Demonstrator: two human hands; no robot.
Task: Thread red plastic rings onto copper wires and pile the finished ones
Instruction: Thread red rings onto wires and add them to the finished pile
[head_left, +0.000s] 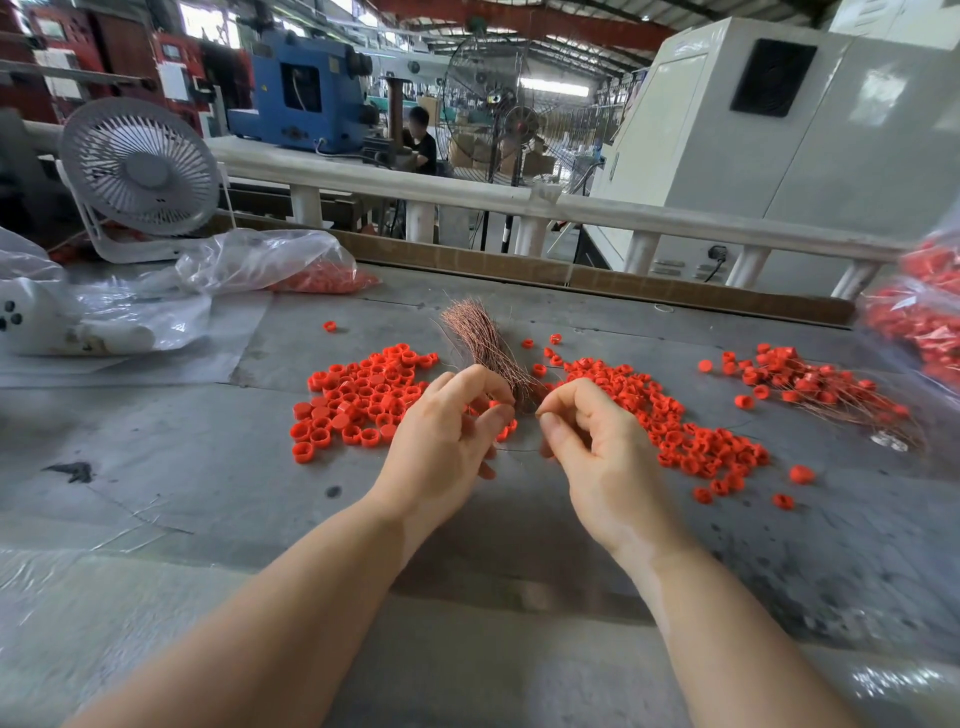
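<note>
While both hands are working at frame centre on the worktop (156, 457), the left hand (447, 436) is pinching a red ring (509, 429) and the right hand (587, 441) is pinching a thin copper wire (511, 451), seemingly light and springy, best held near its tip. Finished ones (810, 387) are piling at right.

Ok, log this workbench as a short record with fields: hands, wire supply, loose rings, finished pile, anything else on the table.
left hand: fingers curled, red ring at its fingertips
right hand: thumb and forefinger pinched as if on a thin wire, hard to make out
copper wire bundle: on the table just beyond both hands
loose red rings: left heap, right heap
finished pile: far right, rings on wires
also: white fan, plastic bag
</note>
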